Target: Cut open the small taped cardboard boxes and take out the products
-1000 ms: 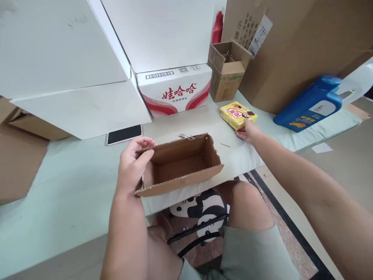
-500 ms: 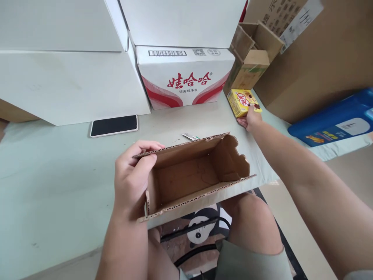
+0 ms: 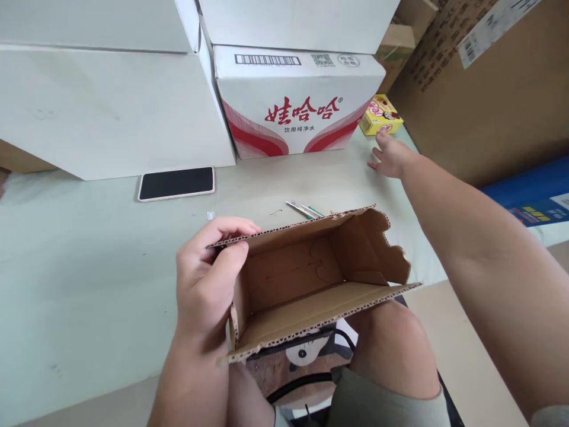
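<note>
My left hand [image 3: 208, 279] grips the left end of an open brown cardboard box [image 3: 311, 279], thumb inside and fingers over the far wall; the box hangs at the table's near edge over my knees. My right hand [image 3: 389, 157] is stretched out to the far right with its fingers spread flat on the table, a little short of a small yellow snack box [image 3: 380, 115] and apart from it. The yellow box lies between a white-and-red carton [image 3: 297, 101] and a big brown carton [image 3: 484, 89].
A black phone [image 3: 176, 183] lies face down at the left. Thin metal and green sticks [image 3: 306, 210] lie just behind the cardboard box. Large white boxes [image 3: 106, 101] wall off the back. A blue jug [image 3: 533, 193] lies at the right edge of the pale green table [image 3: 89, 279].
The yellow snack box has slid away from me toward the back, and my right hand has let go of it and opened. The view has moved closer; my left hand keeps the cardboard box.
</note>
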`<state>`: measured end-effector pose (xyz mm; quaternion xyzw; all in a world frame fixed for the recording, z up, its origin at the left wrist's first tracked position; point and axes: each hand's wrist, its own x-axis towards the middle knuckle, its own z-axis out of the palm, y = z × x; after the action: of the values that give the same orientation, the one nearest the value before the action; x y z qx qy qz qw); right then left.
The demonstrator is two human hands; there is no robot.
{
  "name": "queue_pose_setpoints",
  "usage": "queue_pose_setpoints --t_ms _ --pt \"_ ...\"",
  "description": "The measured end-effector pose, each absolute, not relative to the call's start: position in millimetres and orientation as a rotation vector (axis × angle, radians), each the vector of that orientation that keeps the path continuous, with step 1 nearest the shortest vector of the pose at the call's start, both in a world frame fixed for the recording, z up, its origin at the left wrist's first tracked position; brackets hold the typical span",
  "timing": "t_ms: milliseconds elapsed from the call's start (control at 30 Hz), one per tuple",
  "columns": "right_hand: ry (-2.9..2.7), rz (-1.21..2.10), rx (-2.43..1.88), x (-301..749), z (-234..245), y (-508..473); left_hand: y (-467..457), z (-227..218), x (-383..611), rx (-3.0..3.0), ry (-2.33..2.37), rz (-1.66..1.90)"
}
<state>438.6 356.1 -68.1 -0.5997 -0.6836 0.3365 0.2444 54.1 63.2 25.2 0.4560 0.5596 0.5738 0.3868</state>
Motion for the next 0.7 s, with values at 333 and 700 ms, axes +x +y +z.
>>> queue_pose_setpoints --t_ms 333,700 --pt "-1.952 1.392 -1.034 405 -27 123 59 16 57 1.096 1.315 1.457" --pt "-2.107 1.116 -0.969 352 -19 83 58 14 39 1.012 1.043 1.600"
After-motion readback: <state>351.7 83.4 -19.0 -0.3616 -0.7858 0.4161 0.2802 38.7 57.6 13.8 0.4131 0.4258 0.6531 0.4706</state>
